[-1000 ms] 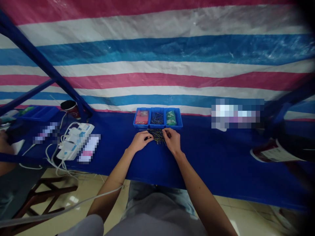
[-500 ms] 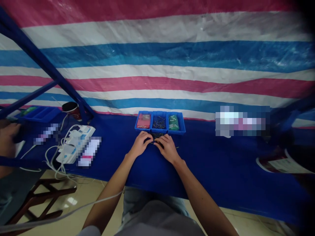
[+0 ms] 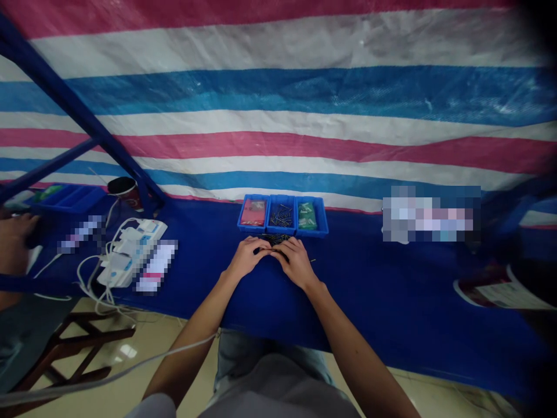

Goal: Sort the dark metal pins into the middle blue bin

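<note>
Sheet [image 3: 278, 145] with red, white and blue stripes fills the upper view, behind a dark blue table [image 3: 369, 302]. At far left, below the table, is a brown stool [image 3: 78, 348]. A white power strip [image 3: 130, 255] with tangled cords lies on the left part of the table, a dark cup [image 3: 130, 198] behind it, and another person's hand [image 3: 15, 241] is at the left edge.

Both bare hands meet near the table's middle, just in front of three joined blue bins. The left hand [image 3: 247, 256] is curled, its thumb and fingers nearly closed; the right hand [image 3: 296, 260] is bent over, its fingertips by the left's. Something thin and dark seems to lie between the fingertips, but it is too small to tell whether each hand grips it.

The left bin [image 3: 252, 230] has a red packet [image 3: 253, 216], the middle bin [image 3: 281, 231] loose dark screws [image 3: 282, 217], the right bin [image 3: 322, 216] a green packet [image 3: 307, 216]. A pile [image 3: 275, 237] of similar screws lies between bins and hands, partly hidden. One stray screw [image 3: 313, 260] shows beside the right hand.
</note>
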Tool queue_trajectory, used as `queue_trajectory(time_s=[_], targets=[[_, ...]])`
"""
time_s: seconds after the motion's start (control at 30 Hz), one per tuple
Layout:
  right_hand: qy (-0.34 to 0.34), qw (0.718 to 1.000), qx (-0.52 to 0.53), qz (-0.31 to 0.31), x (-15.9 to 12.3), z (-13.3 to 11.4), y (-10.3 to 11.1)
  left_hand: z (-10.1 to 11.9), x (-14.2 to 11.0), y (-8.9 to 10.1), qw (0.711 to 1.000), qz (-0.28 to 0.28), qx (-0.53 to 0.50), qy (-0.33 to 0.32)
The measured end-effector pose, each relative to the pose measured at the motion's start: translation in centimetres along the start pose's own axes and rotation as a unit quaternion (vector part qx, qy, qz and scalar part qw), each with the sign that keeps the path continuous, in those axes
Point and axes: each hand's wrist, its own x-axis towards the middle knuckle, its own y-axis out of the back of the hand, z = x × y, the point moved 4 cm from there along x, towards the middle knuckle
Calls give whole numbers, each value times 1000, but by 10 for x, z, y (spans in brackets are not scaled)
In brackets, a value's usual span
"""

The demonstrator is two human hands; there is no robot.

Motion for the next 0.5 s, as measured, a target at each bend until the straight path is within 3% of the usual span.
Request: queue_trajectory(time_s=[0.27, 0.5], targets=[[-10, 1000, 21, 12, -1, 7, -2, 1, -1, 1, 999, 31, 37, -24], [-9, 999, 41, 34, -1, 3, 4, 0, -1, 4, 998, 63, 2, 2]])
